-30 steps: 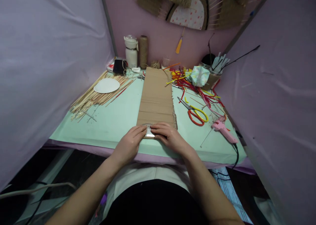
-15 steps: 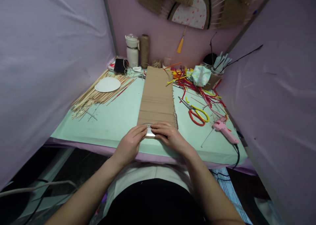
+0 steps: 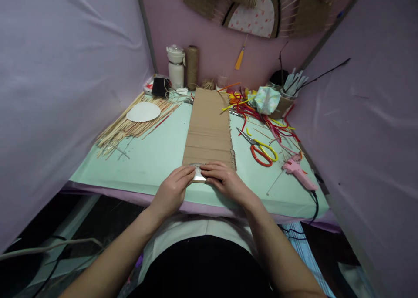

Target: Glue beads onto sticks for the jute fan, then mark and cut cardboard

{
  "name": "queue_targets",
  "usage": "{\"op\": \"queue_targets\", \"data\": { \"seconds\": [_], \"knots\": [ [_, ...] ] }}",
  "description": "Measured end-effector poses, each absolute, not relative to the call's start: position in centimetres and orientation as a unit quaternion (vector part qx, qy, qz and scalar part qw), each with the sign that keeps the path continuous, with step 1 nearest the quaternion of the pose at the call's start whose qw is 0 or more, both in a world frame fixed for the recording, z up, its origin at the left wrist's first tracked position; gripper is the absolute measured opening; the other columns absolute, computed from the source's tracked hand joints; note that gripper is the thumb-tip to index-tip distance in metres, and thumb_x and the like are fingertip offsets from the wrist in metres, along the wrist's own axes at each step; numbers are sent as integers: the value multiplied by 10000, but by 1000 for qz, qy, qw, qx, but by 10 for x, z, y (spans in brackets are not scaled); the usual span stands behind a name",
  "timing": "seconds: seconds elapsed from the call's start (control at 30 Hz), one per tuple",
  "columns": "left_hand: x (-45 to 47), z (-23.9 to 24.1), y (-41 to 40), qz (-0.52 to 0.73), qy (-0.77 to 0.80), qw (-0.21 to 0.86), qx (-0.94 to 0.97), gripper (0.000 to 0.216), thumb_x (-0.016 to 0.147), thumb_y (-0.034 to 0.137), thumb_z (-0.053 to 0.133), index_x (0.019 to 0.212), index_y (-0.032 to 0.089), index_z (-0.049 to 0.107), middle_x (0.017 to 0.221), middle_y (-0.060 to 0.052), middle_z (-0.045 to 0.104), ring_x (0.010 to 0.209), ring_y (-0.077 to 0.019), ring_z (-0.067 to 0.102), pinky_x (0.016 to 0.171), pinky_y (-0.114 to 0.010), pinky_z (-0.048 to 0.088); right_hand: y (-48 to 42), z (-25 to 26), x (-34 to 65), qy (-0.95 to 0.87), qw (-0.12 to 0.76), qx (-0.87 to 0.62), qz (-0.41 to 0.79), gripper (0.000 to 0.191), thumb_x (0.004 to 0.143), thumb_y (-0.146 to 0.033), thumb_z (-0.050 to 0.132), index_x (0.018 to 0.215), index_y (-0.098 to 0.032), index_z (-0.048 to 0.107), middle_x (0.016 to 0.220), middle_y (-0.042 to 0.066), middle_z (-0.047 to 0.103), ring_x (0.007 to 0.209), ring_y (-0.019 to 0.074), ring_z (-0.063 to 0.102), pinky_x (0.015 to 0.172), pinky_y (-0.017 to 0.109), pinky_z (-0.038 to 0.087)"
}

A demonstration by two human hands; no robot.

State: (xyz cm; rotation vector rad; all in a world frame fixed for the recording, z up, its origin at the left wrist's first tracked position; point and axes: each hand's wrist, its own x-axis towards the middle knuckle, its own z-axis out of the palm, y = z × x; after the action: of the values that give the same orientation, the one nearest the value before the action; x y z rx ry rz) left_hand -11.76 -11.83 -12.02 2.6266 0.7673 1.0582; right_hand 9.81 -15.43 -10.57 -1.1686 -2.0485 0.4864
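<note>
Protractor-like tool [image 3: 200, 175] held down between left hand [image 3: 172, 189] and right hand [image 3: 225, 181], both equally close, on near end of cardboard strip [image 3: 209, 128]; tool laid crosswise, strip's long axis pointed away.

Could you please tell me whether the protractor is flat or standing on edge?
Flat: the protractor shows its face on the cardboard, between left hand and right hand.

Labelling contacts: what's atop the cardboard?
Protractor-like plate under left hand and right hand, near end; yellow strand, orange strand over far right edge. Fingers hide the plate's sides.
</note>
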Motion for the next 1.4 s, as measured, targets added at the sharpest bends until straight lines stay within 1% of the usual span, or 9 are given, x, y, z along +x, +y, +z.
{"op": "queue_targets", "data": {
  "seconds": [0.13,0.23,0.3,0.4,0.5,0.9,1.1,1.23,1.4],
  "knots": [
    [-122,-115,-112,342,249,129,897,291,912,98,495,1156,121,651,1197,-135,671,1148,-227,592,981,-433,511,-154,-106,98,-797,356,-453,181,237,905,-187,611,1119,-216,709,1158,67,705,1136,226,599,996,432,481],
    [-131,-107,-96,303,211,181,912,344,911,64,446,1160,162,663,1202,-105,677,1138,-202,605,970,-412,517,-154,-105,98,-798,351,-457,179,233,910,-195,604,1116,-214,711,1160,62,704,1138,230,594,984,429,490],
    [-138,-102,-84,274,188,225,916,359,903,55,446,1137,193,681,1189,-79,688,1122,-183,619,964,-387,521,-155,-105,99,-799,347,-458,177,232,911,-192,601,1115,-207,712,1159,65,704,1137,233,591,981,433,491],
    [-144,-95,-73,254,181,287,906,330,900,86,479,1104,219,702,1175,-64,698,1100,-167,637,956,-358,525,-155,-104,99,-801,347,-457,172,237,913,-193,599,1122,-203,710,1146,68,709,1135,240,590,980,446,489],
    [-145,-92,-71,255,185,322,893,331,904,98,474,1101,227,706,1178,-64,696,1101,-164,640,959,-353,523,-155,-105,99,-801,351,-455,170,240,916,-196,593,1126,-206,709,1132,65,715,1129,243,591,973,453,491],
    [-145,-95,-73,252,196,342,884,319,901,105,484,1079,229,718,1187,-60,693,1114,-169,633,983,-351,504,-156,-103,98,-799,349,-457,175,246,920,-195,586,1133,-215,707,1146,63,709,1132,236,587,972,446,491],
    [-145,-96,-72,255,246,383,853,292,905,173,502,1108,223,705,1205,-53,685,1118,-176,631,994,-349,496,-156,-103,98,-799,355,-451,179,243,912,-197,598,1128,-208,710,1167,70,701,1137,234,581,984,442,487],
    [-146,-97,-74,281,305,392,821,257,896,202,517,1049,199,724,1145,-49,711,1069,-178,651,986,-337,500,-157,-103,98,-799,346,-456,183,256,911,-187,597,1139,-225,706,1191,63,691,1147,233,574,989,448,482],
    [-145,-95,-76,281,295,405,819,257,885,191,519,1024,197,735,1115,-55,722,1029,-175,665,960,-336,514,-157,-102,97,-801,347,-455,177,248,915,-195,591,1133,-218,709,1184,70,693,1140,234,579,984,453,481]
  ]
}}
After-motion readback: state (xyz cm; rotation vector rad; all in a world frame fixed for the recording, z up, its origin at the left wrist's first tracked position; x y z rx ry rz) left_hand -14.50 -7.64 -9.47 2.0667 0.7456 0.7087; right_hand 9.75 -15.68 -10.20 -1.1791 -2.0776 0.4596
